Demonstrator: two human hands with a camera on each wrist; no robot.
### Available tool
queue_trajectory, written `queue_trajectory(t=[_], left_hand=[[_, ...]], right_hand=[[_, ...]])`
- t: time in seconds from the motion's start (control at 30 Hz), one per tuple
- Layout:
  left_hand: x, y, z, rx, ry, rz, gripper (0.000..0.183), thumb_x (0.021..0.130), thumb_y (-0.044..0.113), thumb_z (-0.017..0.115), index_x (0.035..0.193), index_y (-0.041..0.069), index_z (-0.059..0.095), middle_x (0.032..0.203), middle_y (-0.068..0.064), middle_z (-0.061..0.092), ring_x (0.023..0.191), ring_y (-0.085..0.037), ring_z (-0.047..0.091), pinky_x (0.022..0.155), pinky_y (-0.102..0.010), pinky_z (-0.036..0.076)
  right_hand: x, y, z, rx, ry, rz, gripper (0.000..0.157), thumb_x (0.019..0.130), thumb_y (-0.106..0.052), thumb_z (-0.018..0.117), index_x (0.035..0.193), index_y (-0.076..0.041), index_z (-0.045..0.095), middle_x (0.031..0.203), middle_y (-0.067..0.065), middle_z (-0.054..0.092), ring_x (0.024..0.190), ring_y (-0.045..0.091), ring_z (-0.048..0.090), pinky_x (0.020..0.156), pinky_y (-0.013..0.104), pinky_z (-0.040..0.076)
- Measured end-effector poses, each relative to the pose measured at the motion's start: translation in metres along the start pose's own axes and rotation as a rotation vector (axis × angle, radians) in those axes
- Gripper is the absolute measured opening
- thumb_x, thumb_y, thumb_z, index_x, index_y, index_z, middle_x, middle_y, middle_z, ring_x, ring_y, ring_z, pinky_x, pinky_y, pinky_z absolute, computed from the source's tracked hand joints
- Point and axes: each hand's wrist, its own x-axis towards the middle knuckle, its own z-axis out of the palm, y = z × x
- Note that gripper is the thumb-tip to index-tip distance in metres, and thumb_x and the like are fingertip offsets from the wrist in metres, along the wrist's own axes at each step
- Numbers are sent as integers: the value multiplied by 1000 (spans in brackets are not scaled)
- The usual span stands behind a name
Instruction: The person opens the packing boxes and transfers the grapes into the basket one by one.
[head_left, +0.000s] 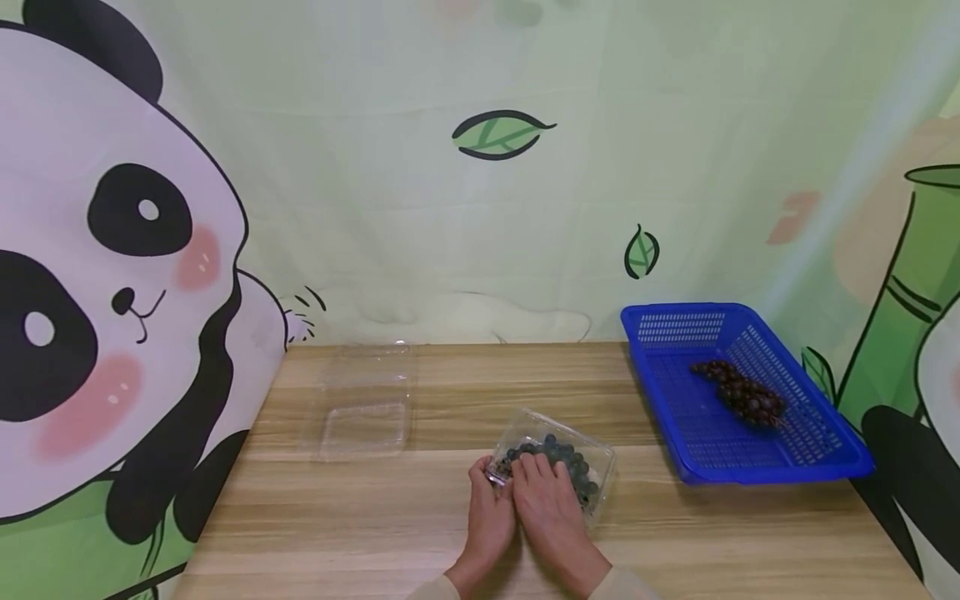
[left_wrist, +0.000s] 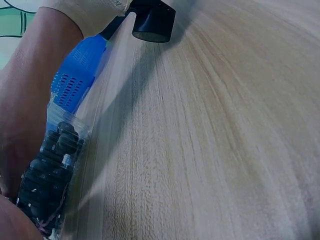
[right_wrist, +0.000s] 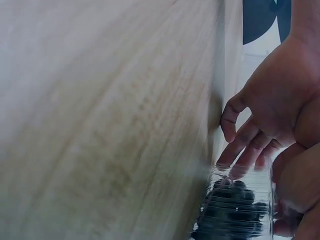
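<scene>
A clear plastic box (head_left: 602, 471) of dark grapes (head_left: 570, 463) sits tilted to one side on the table before me. At its near left corner my left hand (head_left: 491, 510) holds the wall and rim, its fingers along the outside. My right hand (head_left: 550, 504) lies close beside it, back up, with extended fingers resting on the grapes inside. The right wrist view shows the left hand (right_wrist: 272, 100) at the end of the ribbed box. In the left wrist view the grapes (left_wrist: 47, 180) fill the box; the fingertips on them are hidden.
At the right stands a blue basket (head_left: 675, 442) with a bunch of reddish-brown grapes (head_left: 742, 396). A clear plastic container (head_left: 365, 427) lies at the back left of the wooden table (head_left: 360, 525). A printed cloth (head_left: 375, 208) hangs behind the table.
</scene>
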Motion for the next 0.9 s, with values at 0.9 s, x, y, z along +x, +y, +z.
queue_trajectory(t=[0.9], left_hand=[[19,6,-14,41,-20,-91,16,98,8,62,107,-5,59,92,-10,62,85,-21,58,76,-37,50]], right_hand=[[8,36,-13,331,271,37,29,91,-13,58,115,-1,70,109,13,66,97,32,61,79,42,48]])
